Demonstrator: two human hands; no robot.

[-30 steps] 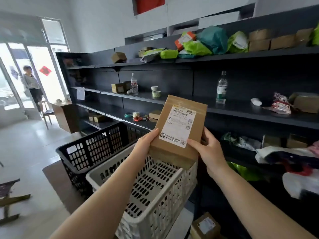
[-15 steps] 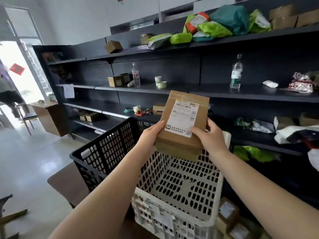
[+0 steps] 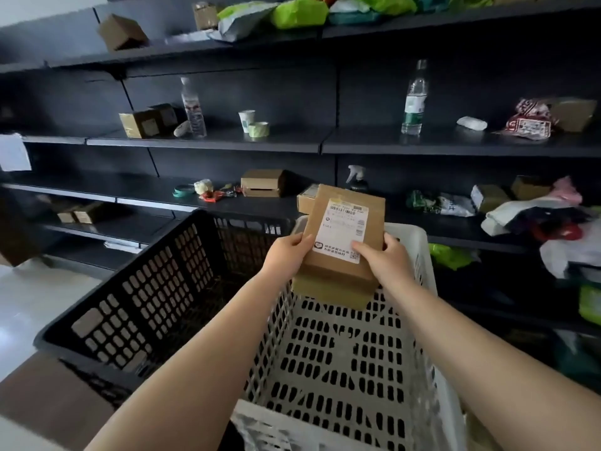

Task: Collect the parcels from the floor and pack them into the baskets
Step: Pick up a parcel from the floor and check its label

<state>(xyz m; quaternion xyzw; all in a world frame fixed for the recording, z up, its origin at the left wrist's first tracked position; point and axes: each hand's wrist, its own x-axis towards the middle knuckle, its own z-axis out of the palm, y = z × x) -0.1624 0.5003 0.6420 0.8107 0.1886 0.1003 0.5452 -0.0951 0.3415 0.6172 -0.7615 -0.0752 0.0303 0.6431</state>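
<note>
While both hands hold it up over the far end of the white basket (image 3: 364, 362), the brown cardboard parcel (image 3: 341, 245) stands tilted with its labelled face toward the camera. The left hand (image 3: 286, 255) grips the parcel's left edge, thumb on the front and fingers curled behind; the right hand (image 3: 387, 258) grips the right edge the same way, its thumb lying across the lower corner of the white shipping label (image 3: 340, 229). That label carries a barcode along the top, a line of digits and letters too blurred to read with certainty, a small QR code at the lower right and a round logo at the lower left beside two short lines of Chinese characters that cannot be made out. A strip of yellowish tape crosses the parcel's top edge. The white basket stands just beside a black basket (image 3: 140, 307) on its left, their walls touching or nearly so. Behind them run dark shelves (image 3: 208, 141) holding small cardboard boxes, two clear bottles (image 3: 413, 99) whose labels are unreadable, a paper cup (image 3: 246, 120), a roll of tape and green mailer bags (image 3: 299, 13) on the top tier.
</note>
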